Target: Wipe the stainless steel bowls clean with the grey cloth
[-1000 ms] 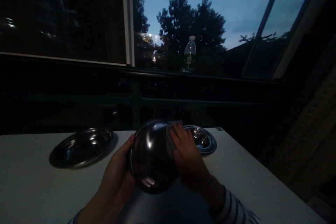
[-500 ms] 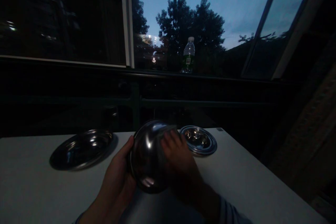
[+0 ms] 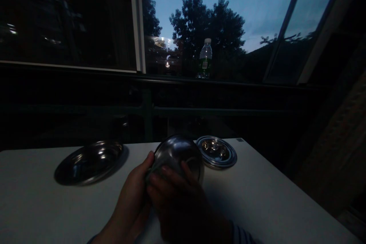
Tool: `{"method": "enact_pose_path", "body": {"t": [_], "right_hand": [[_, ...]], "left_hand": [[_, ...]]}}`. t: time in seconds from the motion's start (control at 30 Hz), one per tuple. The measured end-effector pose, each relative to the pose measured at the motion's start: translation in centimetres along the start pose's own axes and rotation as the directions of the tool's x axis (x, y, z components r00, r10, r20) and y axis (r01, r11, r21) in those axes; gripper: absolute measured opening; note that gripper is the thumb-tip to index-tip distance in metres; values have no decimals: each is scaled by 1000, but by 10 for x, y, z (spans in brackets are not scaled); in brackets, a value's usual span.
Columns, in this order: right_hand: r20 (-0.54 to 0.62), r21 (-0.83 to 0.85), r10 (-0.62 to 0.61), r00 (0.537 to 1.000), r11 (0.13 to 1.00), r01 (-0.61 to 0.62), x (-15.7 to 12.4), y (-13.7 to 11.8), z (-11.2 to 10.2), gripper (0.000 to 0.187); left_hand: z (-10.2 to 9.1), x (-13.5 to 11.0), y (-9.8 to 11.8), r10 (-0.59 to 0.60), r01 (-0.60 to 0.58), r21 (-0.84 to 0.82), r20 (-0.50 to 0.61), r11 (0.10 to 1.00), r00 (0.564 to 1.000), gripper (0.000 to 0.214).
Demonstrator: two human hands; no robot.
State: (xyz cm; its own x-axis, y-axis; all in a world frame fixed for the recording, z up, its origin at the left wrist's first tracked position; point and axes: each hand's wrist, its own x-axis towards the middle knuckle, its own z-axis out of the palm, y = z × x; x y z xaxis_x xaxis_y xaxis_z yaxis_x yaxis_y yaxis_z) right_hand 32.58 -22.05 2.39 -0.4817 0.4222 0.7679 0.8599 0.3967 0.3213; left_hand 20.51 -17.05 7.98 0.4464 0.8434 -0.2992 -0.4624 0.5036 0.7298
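Observation:
A shiny metal bowl (image 3: 178, 148) is held tilted above the table, its rounded outside toward me. My left hand (image 3: 135, 187) grips its left rim, thumb up along the edge and fingers behind or beneath it. Across the lower front of the bowl lies my right hand (image 3: 177, 194), fingers pressed on the metal and dark with shadow. A dull greyish patch shows under those fingertips; whether it is a thin cloth is too dim to tell.
On the white table (image 3: 71, 209) a wide metal dish (image 3: 88, 164) sits at left. Stacked metal dishes (image 3: 216, 152) stand at right, close behind the bowl. A plastic bottle (image 3: 205, 61) is on the window sill. The table's right edge slants toward me.
The bowl has shifted right and turned in my hands. My right hand has slid from its right side down and left across the front. My left hand moved slightly right with the bowl.

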Motion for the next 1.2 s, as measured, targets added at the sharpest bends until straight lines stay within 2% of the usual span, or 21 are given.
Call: {"method": "enact_pose_path", "body": {"t": [0.07, 0.13, 0.2, 0.23, 0.27, 0.37, 0.43, 0.57, 0.73, 0.83, 1.0, 1.13, 1.2], "right_hand": [[-13, 8, -9, 1000, 1000, 9, 0, 3, -1, 41], [-12, 27, 111, 994, 994, -110, -1, 13, -4, 41], [0, 35, 254, 967, 967, -253, -1, 21, -6, 41], [-3, 34, 278, 961, 960, -278, -1, 22, -6, 41], [-18, 33, 258, 966, 966, -257, 0, 20, -6, 40], [-71, 42, 57, 996, 998, -54, 3, 7, -5, 36], [-75, 57, 8, 997, 998, -4, 6, 2, -5, 34], [-80, 104, 145, 986, 985, -136, 9, 9, -12, 31], [-8, 150, 247, 969, 958, -243, 7, 25, -16, 32], [37, 199, 364, 931, 910, -364, 3, 32, -15, 36], [45, 310, 567, 822, 775, -551, -5, 42, -9, 38], [9, 413, 690, 724, 657, -631, -10, 47, -2, 39], [-5, 463, 732, 681, 605, -647, -12, 47, 0, 39]], "left_hand": [[-1, 0, -1, 17, -17, 15, 13, 1000, 1000, 25], [-1, 1, -5, 15, -15, 11, 33, 1000, 999, 21], [0, 2, -9, 3, -3, 5, 34, 1000, 999, 19], [0, 2, -11, -1, 1, 6, 25, 1000, 1000, 19], [0, 2, -12, -4, 4, 14, 14, 1000, 1000, 18], [-3, 4, -13, 15, -14, 70, -16, 997, 1000, 18], [-5, 4, -13, 62, -57, 115, -45, 992, 997, 22], [-8, 5, -15, 162, -132, 285, -84, 949, 983, 36], [-6, 0, -15, 201, -173, 427, -22, 888, 979, 38], [-4, -3, -12, 175, -148, 409, -30, 901, 984, 36], [-7, 2, -8, 94, -73, 287, -61, 955, 994, 36], [-7, 4, 0, 80, -68, 141, -85, 988, 993, 25], [-5, 2, 6, 111, -105, 63, -97, 992, 989, 19]]}}
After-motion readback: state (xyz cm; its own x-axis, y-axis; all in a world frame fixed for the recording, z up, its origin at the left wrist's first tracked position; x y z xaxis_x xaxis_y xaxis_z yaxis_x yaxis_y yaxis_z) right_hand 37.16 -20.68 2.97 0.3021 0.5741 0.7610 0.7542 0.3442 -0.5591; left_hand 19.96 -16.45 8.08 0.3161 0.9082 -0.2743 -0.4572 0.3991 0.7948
